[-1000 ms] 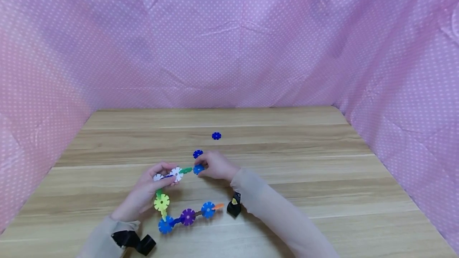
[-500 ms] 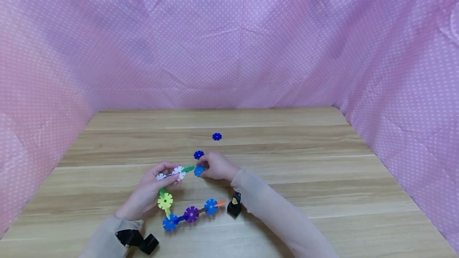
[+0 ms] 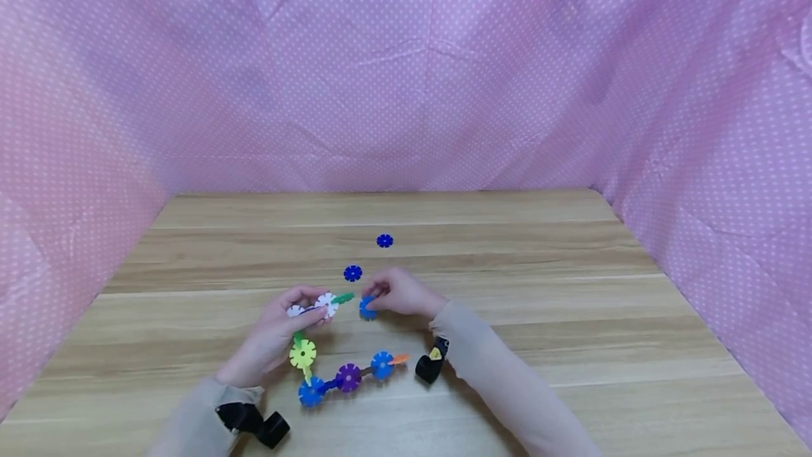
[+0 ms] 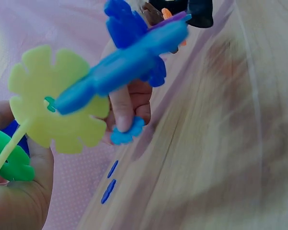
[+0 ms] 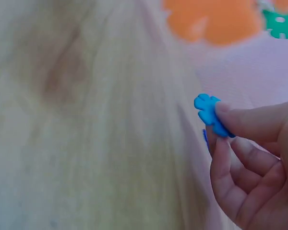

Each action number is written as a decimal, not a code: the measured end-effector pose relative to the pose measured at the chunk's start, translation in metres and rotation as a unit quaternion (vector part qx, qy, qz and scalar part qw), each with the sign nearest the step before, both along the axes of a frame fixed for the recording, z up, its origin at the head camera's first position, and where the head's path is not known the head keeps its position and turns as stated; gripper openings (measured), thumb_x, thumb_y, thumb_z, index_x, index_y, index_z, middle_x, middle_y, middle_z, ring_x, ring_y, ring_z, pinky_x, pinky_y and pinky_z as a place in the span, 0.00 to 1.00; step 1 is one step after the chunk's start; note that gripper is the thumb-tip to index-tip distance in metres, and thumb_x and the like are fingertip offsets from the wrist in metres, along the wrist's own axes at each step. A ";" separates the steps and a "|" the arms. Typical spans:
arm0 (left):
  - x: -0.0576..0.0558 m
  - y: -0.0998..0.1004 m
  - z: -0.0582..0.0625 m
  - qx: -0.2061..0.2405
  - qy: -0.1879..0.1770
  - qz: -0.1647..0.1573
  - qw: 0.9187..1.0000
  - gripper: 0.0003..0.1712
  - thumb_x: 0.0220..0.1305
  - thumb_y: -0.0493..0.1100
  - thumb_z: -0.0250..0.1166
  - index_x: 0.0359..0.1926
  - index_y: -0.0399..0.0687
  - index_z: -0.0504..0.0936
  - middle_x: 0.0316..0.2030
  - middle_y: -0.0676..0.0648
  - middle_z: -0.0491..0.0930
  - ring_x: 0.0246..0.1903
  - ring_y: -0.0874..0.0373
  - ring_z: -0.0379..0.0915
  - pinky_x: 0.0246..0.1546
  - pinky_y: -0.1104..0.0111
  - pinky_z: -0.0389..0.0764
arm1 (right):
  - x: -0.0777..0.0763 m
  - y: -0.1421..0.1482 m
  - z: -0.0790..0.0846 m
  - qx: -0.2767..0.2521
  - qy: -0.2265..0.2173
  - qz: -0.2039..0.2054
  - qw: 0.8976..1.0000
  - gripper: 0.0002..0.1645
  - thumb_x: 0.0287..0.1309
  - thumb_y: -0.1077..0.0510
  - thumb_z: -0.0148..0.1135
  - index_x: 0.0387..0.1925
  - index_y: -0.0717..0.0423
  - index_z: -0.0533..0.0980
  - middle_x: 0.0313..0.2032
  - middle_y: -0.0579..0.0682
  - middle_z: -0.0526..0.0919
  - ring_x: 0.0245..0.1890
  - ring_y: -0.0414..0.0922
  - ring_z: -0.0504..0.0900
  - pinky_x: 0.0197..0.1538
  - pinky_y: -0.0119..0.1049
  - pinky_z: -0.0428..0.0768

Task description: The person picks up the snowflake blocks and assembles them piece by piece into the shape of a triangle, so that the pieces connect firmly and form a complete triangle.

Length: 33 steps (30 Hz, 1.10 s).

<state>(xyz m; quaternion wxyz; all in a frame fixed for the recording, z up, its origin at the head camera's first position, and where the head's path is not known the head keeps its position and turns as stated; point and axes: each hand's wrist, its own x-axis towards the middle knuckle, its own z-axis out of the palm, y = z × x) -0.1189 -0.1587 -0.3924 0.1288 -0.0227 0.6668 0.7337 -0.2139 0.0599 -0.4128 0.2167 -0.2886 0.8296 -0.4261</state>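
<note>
My left hand [image 3: 269,330] grips a chain of notched snowflake discs by a white disc [image 3: 326,304], thumb across it. A green disc [image 3: 343,297] sticks out from that end toward the right. Below the hand the chain runs through a yellow disc [image 3: 303,353], a blue disc [image 3: 311,392] and a purple disc [image 3: 348,378] to an orange disc [image 3: 400,359]. My right hand [image 3: 406,293] pinches a single blue disc [image 5: 206,108] between thumb and fingers. A small gap separates this disc from the green one.
Two loose dark blue discs, a nearer one [image 3: 352,273] and a farther one [image 3: 385,240], lie flat on the wooden table [image 3: 539,266] beyond the hands. Pink dotted cloth [image 3: 406,90] encloses the back and sides. Both wrists wear black camera mounts.
Both hands have shifted a little to the right, the chain swinging along with the left. The nearer dark blue disc, partly covered by the right fingers before, now shows whole.
</note>
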 end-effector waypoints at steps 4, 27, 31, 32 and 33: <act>-0.003 0.005 -0.002 -0.022 -0.003 0.003 1.000 0.13 0.61 0.34 0.63 0.47 0.46 0.78 0.43 0.47 0.70 0.38 0.62 0.77 0.45 0.71 0.81 | 0.003 0.013 0.001 -0.045 -0.032 -0.033 0.998 0.12 0.54 0.63 0.66 0.42 0.59 0.81 0.36 0.49 0.85 0.34 0.37 0.79 0.40 0.29 0.79; -0.005 0.038 0.014 -0.028 -0.001 0.022 0.999 0.20 0.61 0.33 0.62 0.54 0.33 0.72 0.45 0.44 0.68 0.40 0.58 0.76 0.46 0.66 0.82 | 0.034 0.062 0.035 -0.206 -0.074 -0.122 0.968 0.15 0.66 0.63 0.53 0.49 0.69 0.75 0.28 0.51 0.82 0.24 0.37 0.78 0.34 0.33 0.83; -0.006 0.041 0.015 -0.027 0.005 0.020 0.999 0.20 0.61 0.33 0.62 0.54 0.33 0.72 0.45 0.44 0.68 0.40 0.58 0.76 0.46 0.67 0.82 | 0.037 0.062 0.041 -0.199 -0.070 -0.138 0.968 0.17 0.65 0.63 0.54 0.53 0.66 0.72 0.28 0.50 0.82 0.26 0.39 0.79 0.37 0.36 0.83; -0.006 0.042 0.015 -0.027 0.006 0.020 0.999 0.20 0.61 0.33 0.62 0.54 0.33 0.72 0.45 0.44 0.68 0.40 0.58 0.76 0.46 0.67 0.82 | 0.038 0.061 0.042 -0.200 -0.073 -0.142 0.967 0.17 0.65 0.63 0.54 0.54 0.66 0.72 0.27 0.50 0.82 0.25 0.39 0.79 0.37 0.36 0.83; -0.006 0.043 0.015 -0.027 0.007 0.022 0.999 0.20 0.62 0.33 0.62 0.54 0.33 0.72 0.44 0.44 0.68 0.40 0.58 0.76 0.46 0.67 0.82 | 0.039 0.060 0.043 -0.202 -0.075 -0.146 0.966 0.17 0.65 0.63 0.54 0.54 0.65 0.72 0.27 0.49 0.82 0.25 0.40 0.79 0.37 0.36 0.83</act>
